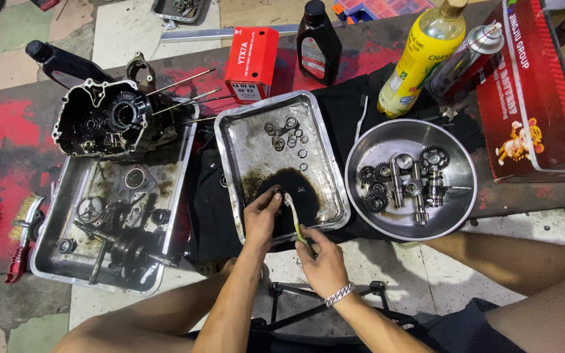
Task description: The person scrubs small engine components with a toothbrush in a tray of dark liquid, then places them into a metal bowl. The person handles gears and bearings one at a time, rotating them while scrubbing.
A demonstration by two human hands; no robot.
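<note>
My left hand reaches into the middle metal tray and pinches a small part over a dark pool of oily liquid. My right hand, with a metal bracelet on the wrist, holds a toothbrush whose head touches that small part. Several washers and rings lie at the far end of the same tray.
A round steel bowl at the right holds gears and shafts. A long tray at the left carries an engine case and a crankshaft. Behind stand a red box, a dark oil bottle, a yellow bottle and a spray can.
</note>
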